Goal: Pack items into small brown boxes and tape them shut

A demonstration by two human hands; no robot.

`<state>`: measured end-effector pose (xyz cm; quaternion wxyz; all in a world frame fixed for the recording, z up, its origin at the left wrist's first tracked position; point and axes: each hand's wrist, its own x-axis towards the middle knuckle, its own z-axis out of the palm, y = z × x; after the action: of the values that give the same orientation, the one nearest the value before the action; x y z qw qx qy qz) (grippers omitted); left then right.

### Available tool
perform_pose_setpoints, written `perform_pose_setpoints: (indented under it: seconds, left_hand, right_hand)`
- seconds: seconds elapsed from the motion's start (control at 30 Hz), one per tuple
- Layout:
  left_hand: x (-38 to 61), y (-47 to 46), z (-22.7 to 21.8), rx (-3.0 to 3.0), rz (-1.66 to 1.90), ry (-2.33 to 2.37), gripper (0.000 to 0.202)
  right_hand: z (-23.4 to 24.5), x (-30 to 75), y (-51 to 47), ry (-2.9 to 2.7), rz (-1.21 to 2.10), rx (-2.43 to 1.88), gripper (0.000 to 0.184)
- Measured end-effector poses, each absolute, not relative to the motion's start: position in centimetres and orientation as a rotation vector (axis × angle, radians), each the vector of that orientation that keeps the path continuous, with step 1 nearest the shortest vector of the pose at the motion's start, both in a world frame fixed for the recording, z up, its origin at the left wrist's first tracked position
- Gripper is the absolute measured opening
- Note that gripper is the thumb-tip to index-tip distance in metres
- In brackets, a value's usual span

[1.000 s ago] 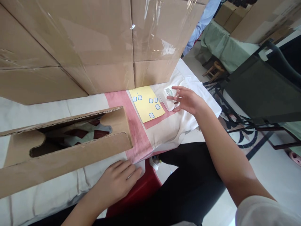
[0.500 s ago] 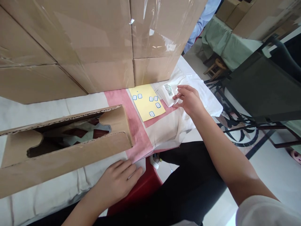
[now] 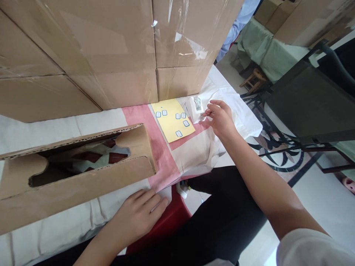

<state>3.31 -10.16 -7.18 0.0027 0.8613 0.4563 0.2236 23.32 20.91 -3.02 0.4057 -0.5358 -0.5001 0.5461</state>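
Observation:
My right hand [image 3: 222, 117] is closed in a pinch beside a small white box [image 3: 196, 117]. Something thin and dark shows at its fingertips, too small to make out. Inside the box lies a small clear bag or pale greenish item [image 3: 197, 102]. Left of the box, a yellow sheet [image 3: 170, 127] lies flat, with several white, blue-edged labels stuck on it. My left hand [image 3: 142, 212] rests at the table's front edge, holding nothing, fingers stretched out. Near it stands an open, narrow cardboard box [image 3: 83, 190] with plastic-wrapped dark red and white contents.
Large taped cardboard boxes [image 3: 116, 48] are stacked along the back of the cloth-covered table [image 3: 191, 157]. A red stool [image 3: 166, 225] is below the front edge. To the right stands a dark folding chair [image 3: 307, 99]. Behind the boxes shows a person's blue sleeve [image 3: 238, 27].
My right hand has shifted slightly left at the white box, and its fingers have drawn together. The box is turned or moved a little. My left hand stays in place.

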Motion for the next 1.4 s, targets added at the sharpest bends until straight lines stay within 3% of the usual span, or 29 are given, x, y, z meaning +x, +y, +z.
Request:
perform_pose_setpoints:
  seconds: [0.63, 1.4]
  left_hand:
    - [3.3, -10.4, -7.6, 2.689, 0.73, 1.421, 0.021]
    - [3.2, -10.2, -7.4, 2.681, 0.723, 1.41, 0.021]
  right_hand:
    - [-3.2, 23.0, 20.4, -1.203, 1.329, -1.288, 0.036]
    - [-3.9, 22.9, 20.8, -1.117, 1.292, -1.242, 0.037]
